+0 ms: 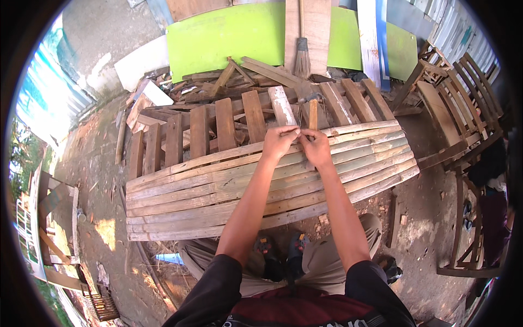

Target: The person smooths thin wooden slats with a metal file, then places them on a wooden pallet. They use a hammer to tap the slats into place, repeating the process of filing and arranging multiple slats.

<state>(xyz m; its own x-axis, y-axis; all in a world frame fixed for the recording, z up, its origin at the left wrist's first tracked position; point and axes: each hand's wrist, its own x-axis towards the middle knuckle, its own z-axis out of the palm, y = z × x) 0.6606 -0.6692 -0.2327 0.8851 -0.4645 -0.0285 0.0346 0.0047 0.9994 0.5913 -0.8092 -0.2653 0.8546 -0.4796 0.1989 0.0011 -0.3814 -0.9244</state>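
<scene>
My left hand and my right hand meet fingertip to fingertip over the bamboo strips. Both hands are closed in a pinch; whatever lies between the fingers is too small to make out. The strips run side by side across a frame of brown wooden slats, which show bare on the far side. A hammer rests just beyond my right hand, its head away from me, part of its handle hidden. One slat with worn white paint points toward my left hand.
Scrap wood is piled behind the frame, before a lime-green panel. A broom leans there. Wooden chair-like frames stand at right. More wooden furniture is at far left. My knees and shoes are close below the strips.
</scene>
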